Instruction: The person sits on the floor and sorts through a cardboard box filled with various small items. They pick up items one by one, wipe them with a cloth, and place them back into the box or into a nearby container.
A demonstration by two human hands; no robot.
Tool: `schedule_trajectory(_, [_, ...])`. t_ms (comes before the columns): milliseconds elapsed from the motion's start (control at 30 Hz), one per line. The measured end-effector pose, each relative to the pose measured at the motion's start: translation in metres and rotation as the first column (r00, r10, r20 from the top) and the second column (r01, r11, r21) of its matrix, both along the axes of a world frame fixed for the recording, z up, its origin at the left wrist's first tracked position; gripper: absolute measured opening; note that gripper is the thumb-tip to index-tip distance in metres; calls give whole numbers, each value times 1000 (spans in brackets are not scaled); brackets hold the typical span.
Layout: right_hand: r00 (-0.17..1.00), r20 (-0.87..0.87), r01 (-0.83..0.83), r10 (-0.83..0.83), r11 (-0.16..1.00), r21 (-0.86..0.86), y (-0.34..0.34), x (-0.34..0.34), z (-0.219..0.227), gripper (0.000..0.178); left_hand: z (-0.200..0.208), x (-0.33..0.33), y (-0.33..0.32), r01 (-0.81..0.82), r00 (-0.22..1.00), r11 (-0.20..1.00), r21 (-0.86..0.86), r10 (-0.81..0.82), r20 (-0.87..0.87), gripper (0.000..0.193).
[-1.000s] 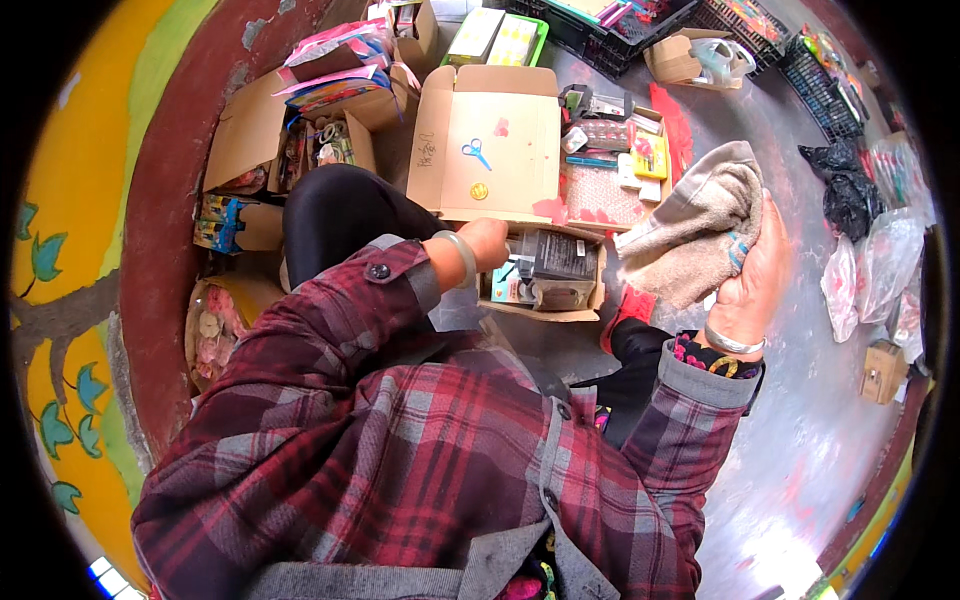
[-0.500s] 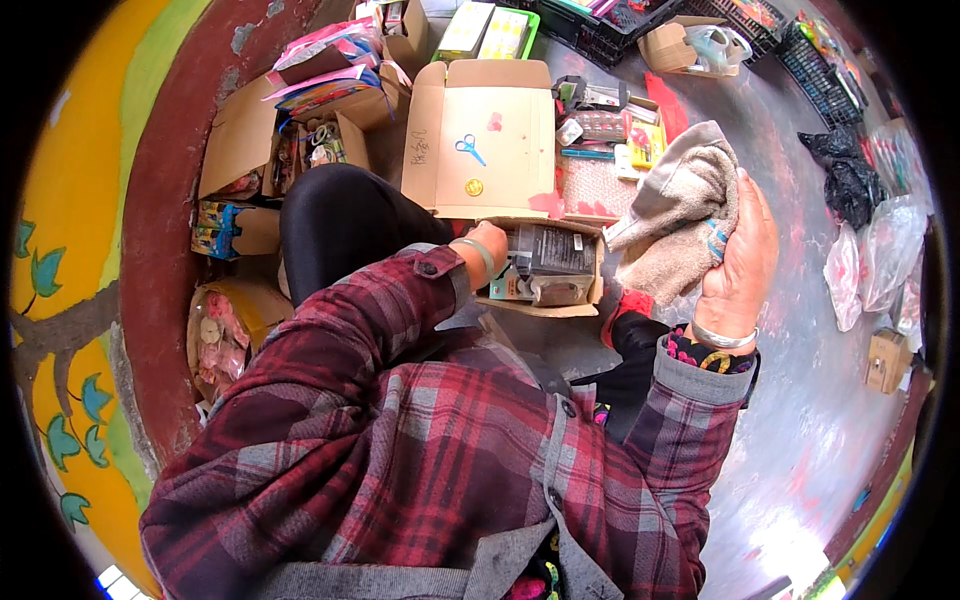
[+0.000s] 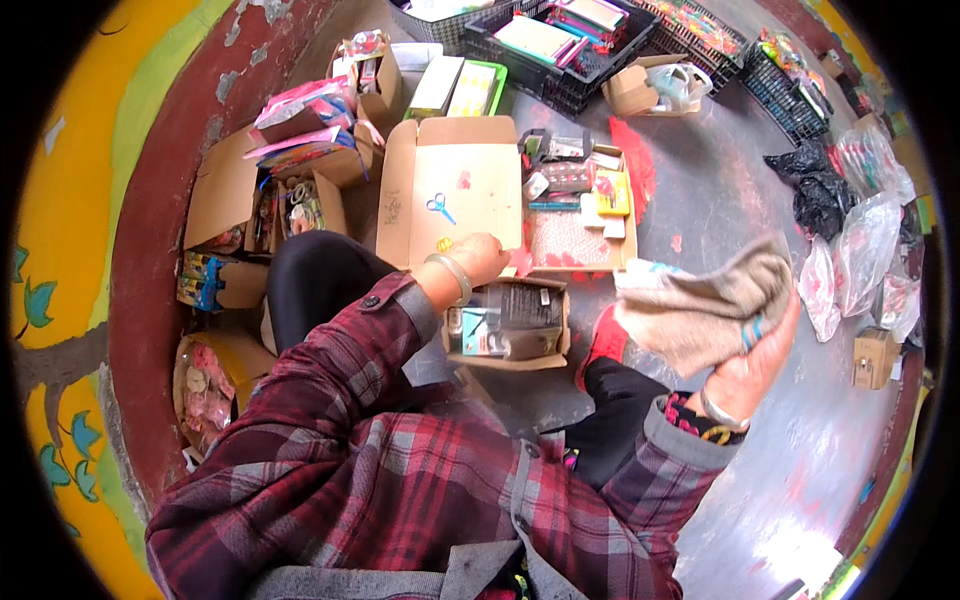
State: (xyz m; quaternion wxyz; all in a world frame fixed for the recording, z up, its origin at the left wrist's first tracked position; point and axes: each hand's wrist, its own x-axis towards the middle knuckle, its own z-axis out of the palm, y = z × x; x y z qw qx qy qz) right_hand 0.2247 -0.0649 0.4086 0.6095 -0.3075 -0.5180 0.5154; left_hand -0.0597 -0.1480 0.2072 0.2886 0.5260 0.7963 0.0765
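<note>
My right hand [image 3: 757,362] grips a beige-grey towel [image 3: 690,310] with blue marks, held up above the floor on the right. My left hand [image 3: 478,260] has its fingers curled in at the near edge of a flat open cardboard box [image 3: 450,155]; what its fingers hold, if anything, is hidden. Blue-handled scissors [image 3: 440,207] and a round yellow piece [image 3: 444,244] lie in that flat box. Just below my left hand stands a small carton [image 3: 556,355] holding dark packages and a pale blue card [image 3: 481,330].
Right of the flat box sits a tray [image 3: 628,238] of packaged small goods. Cartons of colourful items [image 3: 222,190] line the left wall. Black crates [image 3: 570,95] stand at the back. Plastic bags [image 3: 868,250] and a small brown box [image 3: 873,358] lie along the right.
My left hand has moved from the small carton's rim up to the flat box's near edge. The towel has swung right and spread wider in my right hand. The view has shifted.
</note>
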Motion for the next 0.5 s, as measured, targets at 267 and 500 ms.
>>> schedule_trajectory(267, [951,-290,-53,-106,869,-492,19,44,-11,29,-47,-20,92,-208,977,967,150,199,73,27])
schedule_trajectory(500, [953,24,262,-303,779,-569,8,-2,5,45,-115,-33,169,-97,995,990,102,100,-21,31])
